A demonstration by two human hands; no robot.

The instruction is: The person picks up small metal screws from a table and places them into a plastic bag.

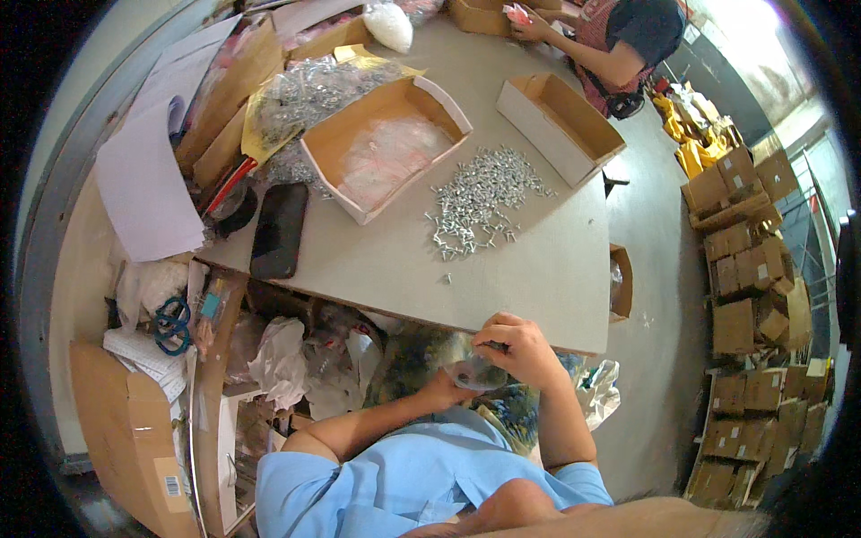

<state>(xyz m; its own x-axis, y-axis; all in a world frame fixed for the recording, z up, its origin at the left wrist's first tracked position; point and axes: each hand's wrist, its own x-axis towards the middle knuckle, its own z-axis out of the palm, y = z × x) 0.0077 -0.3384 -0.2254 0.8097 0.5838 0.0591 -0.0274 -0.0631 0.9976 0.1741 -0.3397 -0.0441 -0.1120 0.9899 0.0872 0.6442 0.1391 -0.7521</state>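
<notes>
Table (556,278) holds fasteners (484,193), cartons (734,325) stacked rightward, left grip (446,389) and right grip (522,348) clasping plastic (481,375).

A small, see-through plastic bag (485,375) is held off the tabletop (547,305), just beyond its near edge and over the person's lap, between the left hand (446,389) and the right hand (518,348). Its clear film looks greyish and faintly shiny, the left hand gripping its left side and the right hand's fingers at its upper part. Fingers cover part of it, and whether anything lies inside cannot be told.
</notes>
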